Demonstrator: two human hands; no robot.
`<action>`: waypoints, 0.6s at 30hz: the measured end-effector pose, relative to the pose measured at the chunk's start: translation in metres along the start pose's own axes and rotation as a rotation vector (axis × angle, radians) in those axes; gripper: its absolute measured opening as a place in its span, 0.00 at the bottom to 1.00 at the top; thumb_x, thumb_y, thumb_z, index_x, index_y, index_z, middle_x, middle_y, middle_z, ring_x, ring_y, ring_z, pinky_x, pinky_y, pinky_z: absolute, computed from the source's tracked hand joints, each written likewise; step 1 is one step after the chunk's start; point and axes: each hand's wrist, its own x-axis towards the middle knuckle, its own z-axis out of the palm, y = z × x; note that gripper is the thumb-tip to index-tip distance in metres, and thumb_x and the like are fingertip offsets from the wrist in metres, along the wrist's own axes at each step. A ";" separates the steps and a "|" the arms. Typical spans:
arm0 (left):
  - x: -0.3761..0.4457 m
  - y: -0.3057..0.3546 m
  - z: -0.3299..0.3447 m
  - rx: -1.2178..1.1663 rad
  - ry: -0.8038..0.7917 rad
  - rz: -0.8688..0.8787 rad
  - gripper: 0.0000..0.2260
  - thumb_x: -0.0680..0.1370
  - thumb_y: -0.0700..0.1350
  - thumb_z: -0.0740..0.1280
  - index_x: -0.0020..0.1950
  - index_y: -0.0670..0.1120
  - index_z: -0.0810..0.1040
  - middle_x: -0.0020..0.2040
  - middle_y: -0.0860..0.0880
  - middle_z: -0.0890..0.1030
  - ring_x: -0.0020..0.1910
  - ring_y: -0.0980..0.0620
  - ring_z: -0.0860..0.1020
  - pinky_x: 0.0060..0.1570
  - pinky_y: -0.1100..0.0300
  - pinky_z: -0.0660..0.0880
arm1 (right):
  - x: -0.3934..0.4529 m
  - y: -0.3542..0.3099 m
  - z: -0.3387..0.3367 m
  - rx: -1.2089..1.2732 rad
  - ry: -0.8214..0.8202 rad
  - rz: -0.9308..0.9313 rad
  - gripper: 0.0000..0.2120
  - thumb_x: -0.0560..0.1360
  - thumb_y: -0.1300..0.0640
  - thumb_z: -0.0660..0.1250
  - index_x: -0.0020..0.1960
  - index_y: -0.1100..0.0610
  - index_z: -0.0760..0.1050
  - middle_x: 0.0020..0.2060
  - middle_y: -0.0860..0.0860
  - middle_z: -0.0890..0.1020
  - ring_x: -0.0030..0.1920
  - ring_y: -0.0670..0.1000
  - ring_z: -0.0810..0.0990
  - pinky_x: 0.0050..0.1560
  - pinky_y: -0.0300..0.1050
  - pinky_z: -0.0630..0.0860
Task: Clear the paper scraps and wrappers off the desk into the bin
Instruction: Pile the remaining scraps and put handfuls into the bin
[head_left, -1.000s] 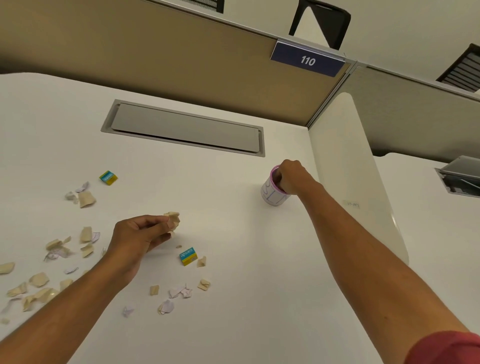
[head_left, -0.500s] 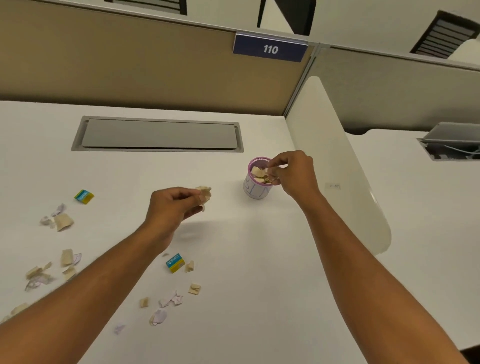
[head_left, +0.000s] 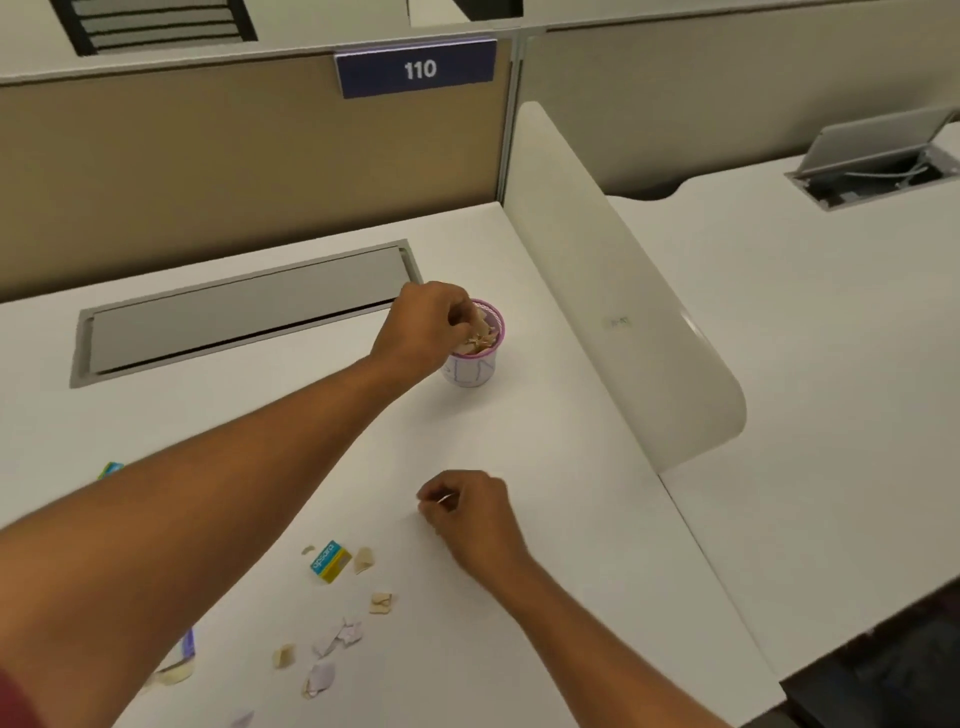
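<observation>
A small white cup with a pink rim (head_left: 470, 371) serves as the bin and stands mid-desk, holding tan scraps. My left hand (head_left: 421, 327) is at its rim, pinching a tan paper scrap (head_left: 479, 318) over the opening. My right hand (head_left: 472, 514) hovers low over the desk nearer to me, fingers curled together with nothing clearly in them. A blue-and-yellow wrapper (head_left: 328, 561) lies left of the right hand. Several tan and white paper scraps (head_left: 337, 636) are scattered below it. Another wrapper (head_left: 110, 469) peeks out behind my left forearm.
A grey cable hatch (head_left: 244, 312) is set into the desk behind the cup. A white curved divider (head_left: 623, 301) stands along the desk's right side. A beige partition with a "110" sign (head_left: 415, 68) closes the back. The neighbouring desk has an open hatch (head_left: 878, 166).
My left hand has carried its scrap from mid-desk to the cup. My right hand has left the cup and come back toward me, low over the desk. The camera has tilted.
</observation>
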 end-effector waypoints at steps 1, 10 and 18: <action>0.004 0.002 0.004 0.059 -0.028 0.028 0.04 0.76 0.44 0.76 0.49 0.45 0.85 0.47 0.48 0.85 0.46 0.48 0.82 0.45 0.55 0.79 | -0.001 0.002 0.005 0.000 -0.012 0.008 0.04 0.75 0.57 0.72 0.47 0.52 0.86 0.41 0.44 0.87 0.40 0.43 0.84 0.47 0.35 0.81; 0.023 0.009 0.027 0.577 -0.264 0.115 0.06 0.75 0.33 0.67 0.45 0.43 0.79 0.43 0.42 0.79 0.43 0.39 0.80 0.38 0.55 0.69 | 0.003 0.014 0.015 0.066 -0.012 0.012 0.04 0.75 0.56 0.73 0.48 0.53 0.86 0.44 0.45 0.87 0.44 0.45 0.84 0.51 0.37 0.82; 0.035 0.016 0.010 0.529 -0.406 0.160 0.12 0.77 0.39 0.69 0.57 0.48 0.87 0.52 0.43 0.86 0.51 0.41 0.82 0.42 0.57 0.72 | 0.004 0.016 0.015 0.044 -0.042 -0.025 0.05 0.76 0.57 0.72 0.49 0.52 0.85 0.44 0.44 0.86 0.43 0.45 0.83 0.49 0.35 0.81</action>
